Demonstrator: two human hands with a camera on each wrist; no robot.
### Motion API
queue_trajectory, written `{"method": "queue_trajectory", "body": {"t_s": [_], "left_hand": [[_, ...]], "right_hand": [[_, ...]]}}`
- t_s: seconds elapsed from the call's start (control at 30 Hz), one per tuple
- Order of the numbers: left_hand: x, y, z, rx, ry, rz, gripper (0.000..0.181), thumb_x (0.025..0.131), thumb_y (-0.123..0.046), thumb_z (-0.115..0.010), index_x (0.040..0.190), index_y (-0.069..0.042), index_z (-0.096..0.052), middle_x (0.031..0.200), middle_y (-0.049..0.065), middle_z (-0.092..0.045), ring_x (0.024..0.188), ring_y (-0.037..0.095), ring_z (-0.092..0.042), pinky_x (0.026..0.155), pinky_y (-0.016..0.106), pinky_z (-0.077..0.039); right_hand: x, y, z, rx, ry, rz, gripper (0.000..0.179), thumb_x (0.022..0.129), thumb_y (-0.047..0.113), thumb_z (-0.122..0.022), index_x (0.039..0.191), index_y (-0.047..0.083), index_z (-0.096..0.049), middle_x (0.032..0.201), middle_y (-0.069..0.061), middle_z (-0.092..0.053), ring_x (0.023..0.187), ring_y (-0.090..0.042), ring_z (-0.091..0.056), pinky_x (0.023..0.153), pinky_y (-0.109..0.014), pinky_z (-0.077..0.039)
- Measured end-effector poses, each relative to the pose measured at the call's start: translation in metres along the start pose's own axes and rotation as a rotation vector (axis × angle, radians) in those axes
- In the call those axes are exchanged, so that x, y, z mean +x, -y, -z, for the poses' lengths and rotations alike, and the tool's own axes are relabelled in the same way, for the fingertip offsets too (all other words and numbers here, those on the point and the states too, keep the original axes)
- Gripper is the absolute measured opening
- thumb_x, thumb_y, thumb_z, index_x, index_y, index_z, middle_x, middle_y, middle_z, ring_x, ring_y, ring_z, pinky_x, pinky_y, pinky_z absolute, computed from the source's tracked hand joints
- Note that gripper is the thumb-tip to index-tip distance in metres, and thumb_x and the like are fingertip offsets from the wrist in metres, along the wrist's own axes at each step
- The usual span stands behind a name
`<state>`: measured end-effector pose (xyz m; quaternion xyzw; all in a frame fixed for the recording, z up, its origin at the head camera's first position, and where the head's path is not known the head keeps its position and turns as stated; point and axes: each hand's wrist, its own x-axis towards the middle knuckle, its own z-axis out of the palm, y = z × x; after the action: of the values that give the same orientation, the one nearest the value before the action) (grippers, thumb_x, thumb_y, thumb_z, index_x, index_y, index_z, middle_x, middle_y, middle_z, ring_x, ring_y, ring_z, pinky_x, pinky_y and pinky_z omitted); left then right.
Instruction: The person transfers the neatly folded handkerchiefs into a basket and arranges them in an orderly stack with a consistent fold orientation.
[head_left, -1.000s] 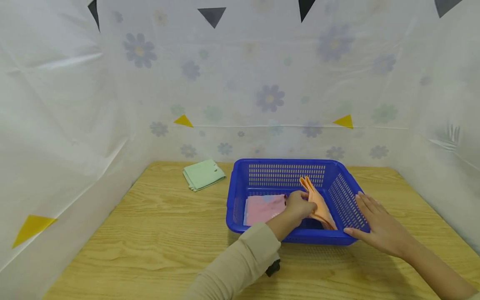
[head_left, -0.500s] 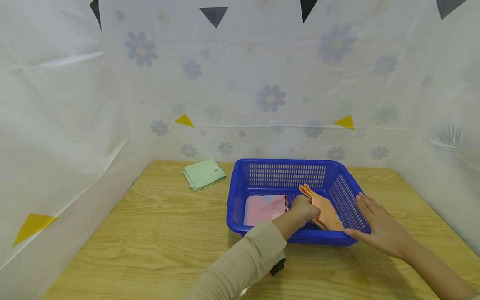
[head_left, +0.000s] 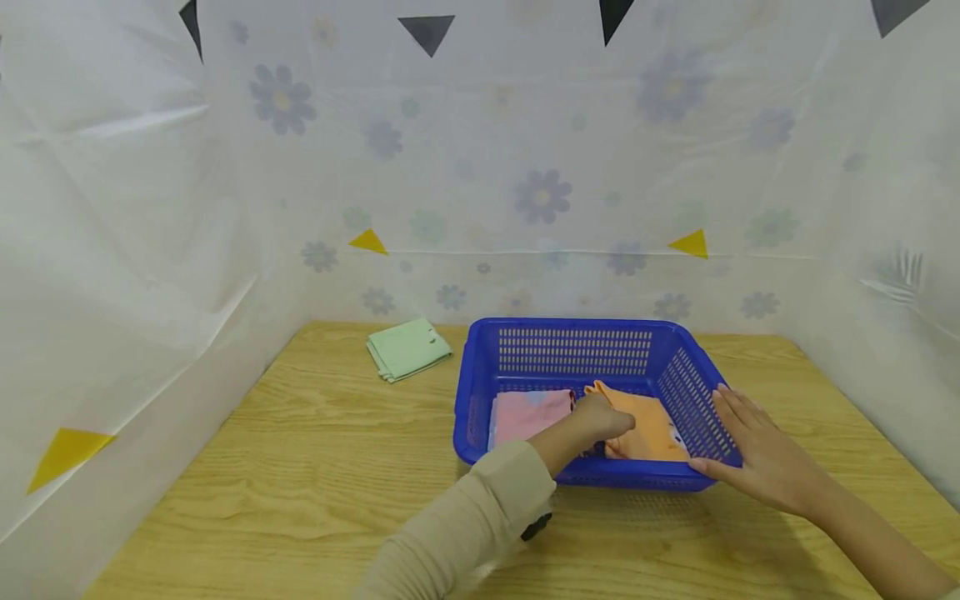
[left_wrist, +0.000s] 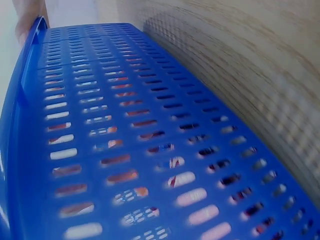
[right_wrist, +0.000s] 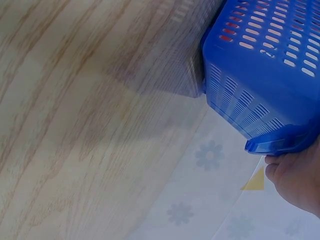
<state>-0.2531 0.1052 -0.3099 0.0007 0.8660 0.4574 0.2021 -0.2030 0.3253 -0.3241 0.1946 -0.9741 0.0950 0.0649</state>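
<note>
An orange folded cloth (head_left: pixel 647 425) lies in the right part of a blue plastic basket (head_left: pixel 570 323). My left hand (head_left: pixel 596 421) reaches in over the front rim and pinches the cloth's left edge, the thumb on top; the other fingers are mostly hidden. Left of that hand sits a pink folded cloth (head_left: pixel 528 412), partly covered by the wrist. My right hand (head_left: pixel 772 458) rests on the basket's front right corner, fingers straight along the right rim and thumb on the front rim. The left wrist view shows mostly the slotted basket wall (left_wrist: pixel 115 125), with coloured cloth glimpsed through it.
A light green folded cloth (head_left: pixel 408 348) lies on the wooden table (head_left: pixel 300 467), left of the basket. White flower-patterned sheeting (head_left: pixel 480 150) encloses the table at the back and sides, with yellow triangles (head_left: pixel 688 244) on it.
The orange cloth has gone from standing tilted to lying nearly flat on the basket floor, my left hand lowering with it. My right hand and the basket have kept their places.
</note>
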Motion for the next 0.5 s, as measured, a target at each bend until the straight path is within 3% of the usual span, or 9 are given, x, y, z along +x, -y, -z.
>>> {"method": "queue_trajectory", "body": {"t_s": [0.17,0.27,0.33,0.4,0.5], "left_hand": [[-0.005,0.007,0.008,0.019,0.031,-0.035,0.027,0.085,-0.022,-0.057,0.066,-0.005,-0.047,0.05,0.002,-0.027,0.041,0.012,-0.016,0.044,0.028,-0.02],[-0.008,0.01,0.013,-0.002,0.039,-0.039,0.022,0.086,-0.022,-0.057,0.081,-0.002,-0.049,0.056,0.004,-0.03,0.041,0.014,-0.016,0.043,0.029,-0.019],[-0.008,0.011,0.016,0.014,0.032,-0.045,0.025,0.086,-0.024,-0.057,0.074,-0.004,-0.046,0.055,0.003,-0.028,0.04,0.013,-0.016,0.042,0.028,-0.019],[-0.011,0.012,0.021,0.04,0.023,-0.06,0.025,0.086,-0.026,-0.058,0.077,-0.003,-0.05,0.055,0.003,-0.033,0.039,0.014,-0.022,0.041,0.028,-0.024],[-0.014,0.014,0.027,0.065,0.004,-0.095,0.039,0.086,-0.026,-0.057,0.054,-0.01,-0.043,0.044,0.0,-0.028,0.038,0.013,-0.026,0.039,0.027,-0.029]], "right_hand": [[0.0,0.0,-0.001,-0.008,-0.003,0.005,0.091,0.084,0.044,-0.056,0.141,-0.009,-0.007,0.146,-0.031,-0.008,0.138,-0.039,0.005,0.108,-0.028,0.023],[0.0,0.0,-0.002,-0.011,-0.012,0.01,0.091,0.084,0.044,-0.056,0.141,-0.01,-0.008,0.146,-0.032,-0.008,0.138,-0.039,0.005,0.108,-0.025,0.023],[0.0,-0.001,-0.002,-0.009,-0.017,0.012,0.091,0.084,0.044,-0.056,0.141,-0.009,-0.008,0.146,-0.032,-0.008,0.138,-0.038,0.006,0.108,-0.025,0.023],[0.0,-0.001,-0.002,-0.006,-0.023,0.015,0.091,0.084,0.043,-0.056,0.141,-0.009,-0.008,0.146,-0.032,-0.008,0.138,-0.038,0.006,0.108,-0.026,0.022],[0.0,-0.001,-0.002,0.004,-0.027,0.016,0.091,0.084,0.042,-0.057,0.141,-0.009,-0.007,0.146,-0.031,-0.007,0.138,-0.038,0.006,0.111,-0.034,0.018]]}}
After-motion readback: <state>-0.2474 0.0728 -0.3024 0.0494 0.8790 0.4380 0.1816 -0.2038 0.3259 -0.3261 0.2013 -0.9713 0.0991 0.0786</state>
